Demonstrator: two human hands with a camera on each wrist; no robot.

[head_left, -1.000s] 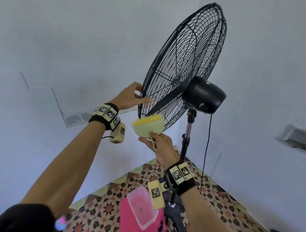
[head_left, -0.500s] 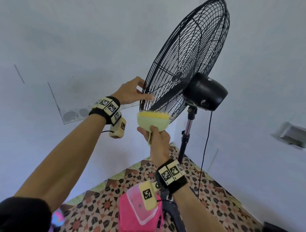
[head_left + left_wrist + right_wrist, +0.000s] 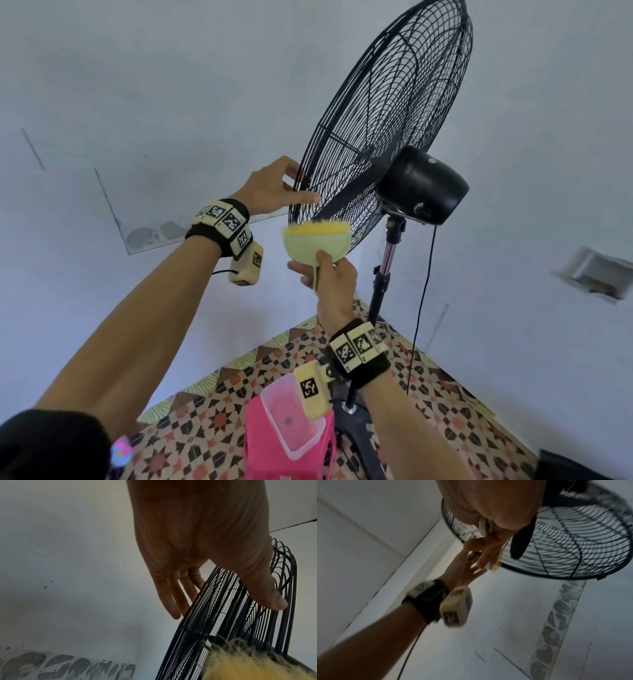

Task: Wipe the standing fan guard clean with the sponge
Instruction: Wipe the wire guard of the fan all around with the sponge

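Note:
The standing fan's black wire guard (image 3: 394,113) tilts up at the right of the head view. My left hand (image 3: 301,186) grips its lower left rim, thumb on the rear wires (image 3: 223,622) and fingers along the front edge. My right hand (image 3: 320,270) holds the short handle of a pale green holder carrying the yellow sponge (image 3: 318,228). The sponge faces up and touches the guard's bottom rim, just below my left hand. It also fills the lower right corner as a blurred sponge (image 3: 248,666) in the left wrist view. The right wrist view is blurred.
The black motor housing (image 3: 421,190) sits behind the guard on a chrome and black pole (image 3: 383,274), with a cord (image 3: 421,308) hanging beside it. A clear plastic tub (image 3: 291,418) lies on something pink by the fan base. White walls close in on both sides.
My right hand has lifted the sponge and levelled it against the guard's bottom rim. My left hand has kept its hold on the rim.

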